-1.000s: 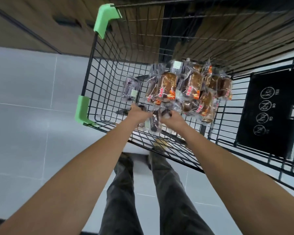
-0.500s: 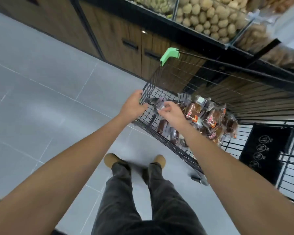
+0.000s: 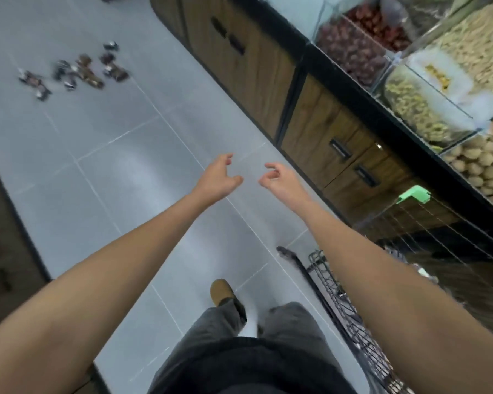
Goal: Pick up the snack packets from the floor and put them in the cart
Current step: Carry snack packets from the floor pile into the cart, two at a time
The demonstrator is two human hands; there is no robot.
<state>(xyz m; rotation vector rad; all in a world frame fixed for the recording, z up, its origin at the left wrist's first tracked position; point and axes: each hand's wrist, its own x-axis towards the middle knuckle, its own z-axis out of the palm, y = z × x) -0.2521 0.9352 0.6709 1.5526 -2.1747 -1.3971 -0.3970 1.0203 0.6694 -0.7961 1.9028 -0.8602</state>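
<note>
While both arms reach forward over the grey floor (image 3: 111, 194), left hand (image 3: 215, 180) and right hand (image 3: 279, 180) hold nothing, fingers (image 3: 226, 159) loosely curled and apart. Snack packets (image 3: 77, 71) lie scattered on the floor at 10 o'clock, well apart from both hands. Wire cart (image 3: 353, 322) stands at 4 o'clock, under the right forearm.

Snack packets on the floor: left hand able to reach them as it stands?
Probably not yet. The snack packets lie well beyond the empty left hand, across open floor. Nothing blocks the way; walking over and bending look needed.
</note>
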